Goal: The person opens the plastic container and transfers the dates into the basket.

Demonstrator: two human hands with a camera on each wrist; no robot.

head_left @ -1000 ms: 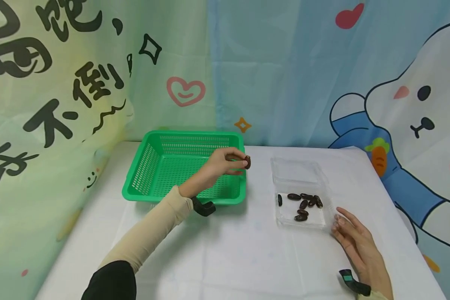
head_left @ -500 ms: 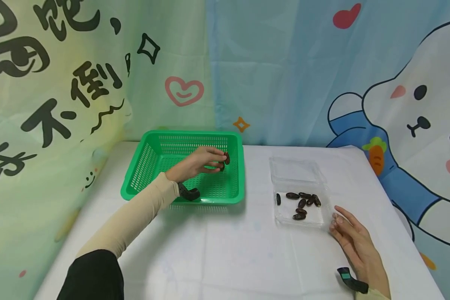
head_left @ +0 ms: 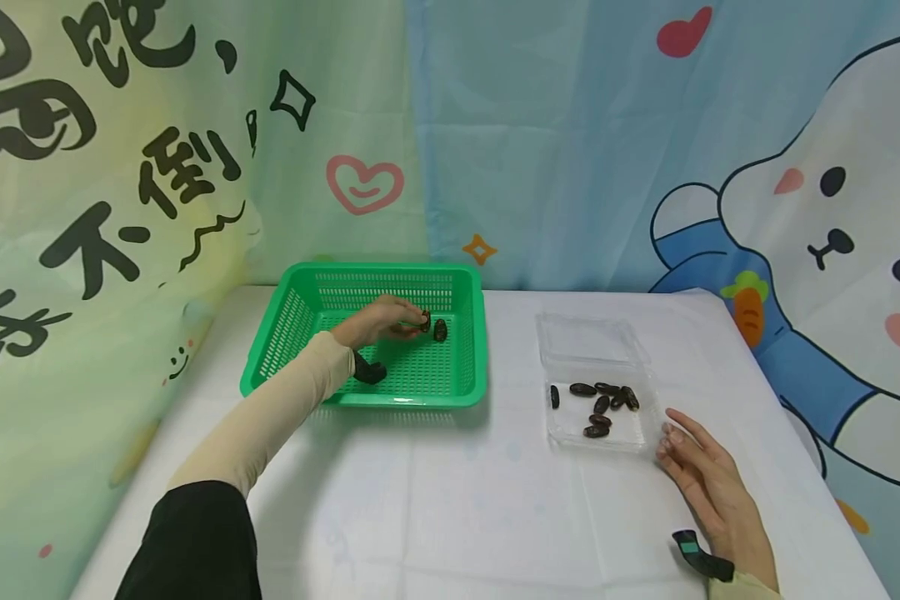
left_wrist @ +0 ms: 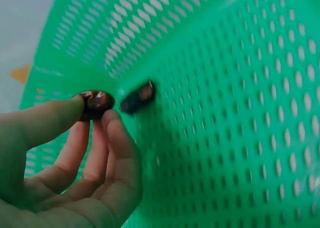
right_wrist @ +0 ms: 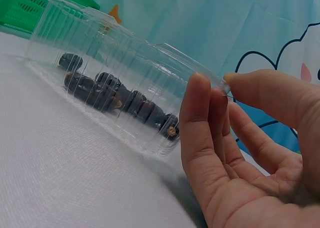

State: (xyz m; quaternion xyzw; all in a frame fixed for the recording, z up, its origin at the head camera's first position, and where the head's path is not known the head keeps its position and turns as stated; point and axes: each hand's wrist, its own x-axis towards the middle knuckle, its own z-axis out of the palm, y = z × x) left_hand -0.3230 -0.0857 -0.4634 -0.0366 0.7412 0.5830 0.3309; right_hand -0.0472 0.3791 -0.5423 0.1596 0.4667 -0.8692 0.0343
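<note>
Inside the green basket (head_left: 461, 396), my left hand (head_left: 386, 319) pinches a dark brown date (left_wrist: 97, 103) between thumb and fingertips. A second date (head_left: 440, 330) lies on the basket floor beside it, just apart from the held one. To the right, a clear plastic box (head_left: 558, 433) with its lid (head_left: 591, 340) folded back holds several dates (head_left: 602, 405). My right hand (head_left: 716, 487) pinches the box's near right corner between thumb and fingers, seen closely in the right wrist view.
A white cloth (head_left: 487, 508) covers the table. Behind it hangs a printed curtain (head_left: 540, 150), with another curtain side on the left. The basket stands at the back left, near the curtain, apart from the box.
My left hand has moved left and into the basket with a date. A second date, earlier at its fingers, now rests on the basket floor. The right hand stays at the box corner.
</note>
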